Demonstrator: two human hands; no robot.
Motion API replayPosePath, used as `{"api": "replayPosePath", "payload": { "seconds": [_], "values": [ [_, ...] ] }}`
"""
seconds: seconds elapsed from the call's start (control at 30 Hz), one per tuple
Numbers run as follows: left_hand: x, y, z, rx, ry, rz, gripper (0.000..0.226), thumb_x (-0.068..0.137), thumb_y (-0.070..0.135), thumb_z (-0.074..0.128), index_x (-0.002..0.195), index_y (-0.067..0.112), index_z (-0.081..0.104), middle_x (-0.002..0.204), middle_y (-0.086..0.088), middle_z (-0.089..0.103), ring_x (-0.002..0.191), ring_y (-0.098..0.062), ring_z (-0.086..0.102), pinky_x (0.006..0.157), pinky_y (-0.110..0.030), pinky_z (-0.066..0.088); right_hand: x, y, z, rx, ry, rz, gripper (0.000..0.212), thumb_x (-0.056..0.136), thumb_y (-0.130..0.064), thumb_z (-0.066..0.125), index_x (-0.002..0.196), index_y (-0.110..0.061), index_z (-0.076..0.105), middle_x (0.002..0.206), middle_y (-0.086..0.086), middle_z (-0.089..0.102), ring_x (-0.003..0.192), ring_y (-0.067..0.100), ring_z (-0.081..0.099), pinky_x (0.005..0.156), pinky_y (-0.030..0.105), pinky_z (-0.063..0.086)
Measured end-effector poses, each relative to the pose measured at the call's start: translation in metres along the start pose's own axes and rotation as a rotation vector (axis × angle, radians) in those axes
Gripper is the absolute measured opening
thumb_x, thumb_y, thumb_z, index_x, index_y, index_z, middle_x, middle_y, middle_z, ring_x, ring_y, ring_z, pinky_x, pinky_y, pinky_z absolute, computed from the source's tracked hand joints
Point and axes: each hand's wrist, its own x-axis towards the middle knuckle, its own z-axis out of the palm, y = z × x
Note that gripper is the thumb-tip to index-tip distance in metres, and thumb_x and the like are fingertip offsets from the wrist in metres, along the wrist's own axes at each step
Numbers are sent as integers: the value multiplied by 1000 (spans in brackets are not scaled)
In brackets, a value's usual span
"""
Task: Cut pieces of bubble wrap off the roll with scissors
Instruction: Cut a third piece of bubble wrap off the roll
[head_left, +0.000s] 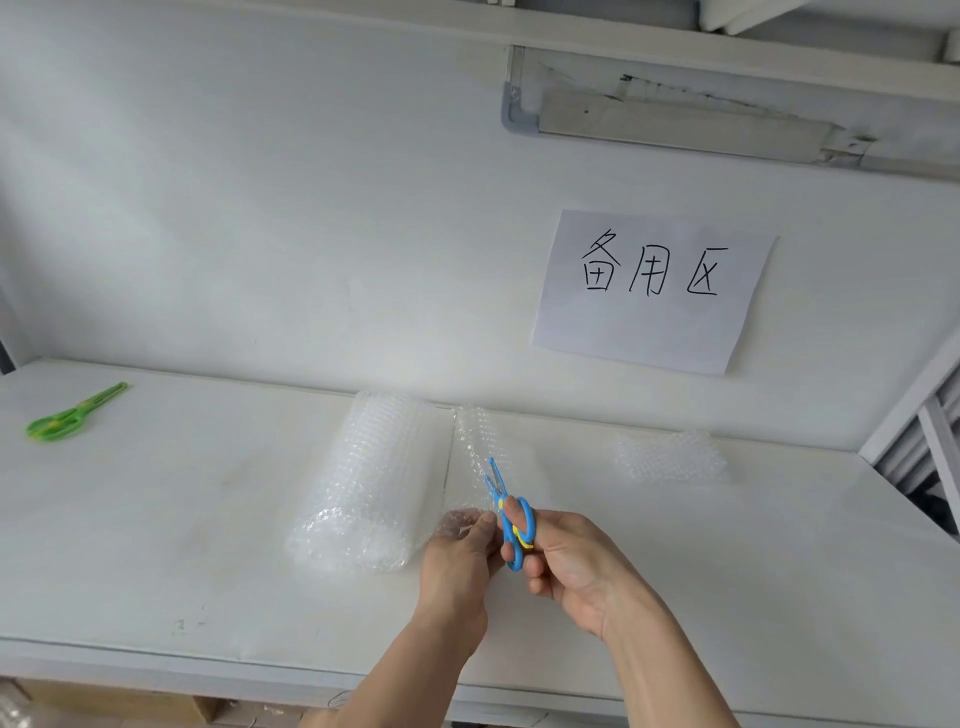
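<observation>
My right hand (566, 556) holds the blue scissors (506, 512), thumb through one loop and my other fingers curled through the second, with the blades slightly parted and pointing toward the back edge of the desk (156, 519). My left hand (460, 558) pinches the near end of the loose bubble wrap strip (475, 447) between fingertips and thumb, just beside the scissors. That strip runs from my fingers to the back edge, and the blades sit over it. The bubble wrap roll (363, 483) lies just left of the strip, at the middle of the desk. A cut piece of bubble wrap (670, 457) lies toward the back right corner. Green scissors (72, 413) rest near the back left corner. A paper sign (652, 288) hangs on the wall behind.
</observation>
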Motion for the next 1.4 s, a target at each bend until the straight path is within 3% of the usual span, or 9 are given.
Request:
{"api": "replayPosePath", "payload": {
  "seconds": [0.17, 0.4, 0.57, 0.7, 0.87, 1.03, 1.17, 1.3, 1.4],
  "values": [
    [-1, 2, -1, -29, -20, -7, 15, 96, 6, 55, 97, -9, 58, 78, -21, 64, 70, -26, 66, 71, -32, 59, 2, -2, 1, -6, 3, 5, 34, 81, -41, 75, 87, -8, 70, 68, 7, 60, 46, 8, 37, 46, 19, 34],
    [0, 0, -1, -38, -24, -14, 9, 96, 4, 54, 90, -2, 56, 78, -21, 61, 65, -25, 66, 77, -38, 57, 4, 7, -3, 73, 4, -25, 41, 72, -44, 78, 87, -6, 68, 66, 5, 58, 46, 7, 36, 47, 21, 34],
    [2, 1, -2, -10, -48, -19, 8, 95, 5, 55, 92, -3, 56, 81, -24, 63, 74, -32, 65, 86, -45, 56, 8, 2, -5, 83, -4, -1, 38, 76, -45, 76, 86, -9, 71, 69, 7, 59, 48, 8, 38, 49, 21, 35],
    [2, 1, -3, -30, -61, -19, 6, 95, 3, 55, 91, -2, 55, 83, -25, 63, 80, -35, 62, 89, -48, 55, 12, 3, -3, 124, 47, -18, 47, 72, -42, 78, 98, -4, 70, 67, 6, 55, 44, 7, 41, 46, 20, 32],
    [2, 1, -4, -14, -72, -13, 7, 95, 4, 56, 90, -1, 56, 82, -24, 64, 80, -34, 62, 86, -45, 56, 17, 1, -4, 141, 41, -2, 44, 71, -43, 80, 96, -8, 68, 67, 6, 58, 47, 9, 33, 46, 20, 32],
    [3, 1, -4, -30, -68, -18, 5, 95, 2, 55, 90, 0, 54, 84, -25, 63, 79, -32, 57, 81, -42, 55, 19, 0, -3, 130, 71, -25, 41, 77, -38, 79, 97, -4, 69, 67, 7, 55, 44, 9, 40, 44, 20, 32],
    [2, 1, -4, -27, -81, -7, 4, 95, 2, 55, 94, -1, 54, 83, -24, 62, 78, -32, 57, 77, -40, 56, 23, -2, -3, 138, 67, -19, 38, 77, -41, 80, 93, -8, 69, 66, 7, 59, 48, 10, 32, 45, 21, 33],
    [0, 2, -3, -64, -82, -11, 5, 95, -1, 54, 90, 1, 53, 77, -20, 57, 67, -26, 55, 68, -34, 54, 24, -6, -2, 155, 92, -33, 34, 78, -36, 80, 93, -6, 72, 69, 6, 58, 57, 12, 44, 43, 20, 34],
    [-2, 3, -3, -71, -88, -14, 4, 95, -1, 53, 92, 2, 53, 78, -20, 56, 66, -24, 55, 67, -32, 54, 26, -8, 0, 163, 84, -22, 36, 78, -37, 80, 93, -5, 72, 67, 6, 59, 53, 11, 40, 44, 19, 35]
  ]
}}
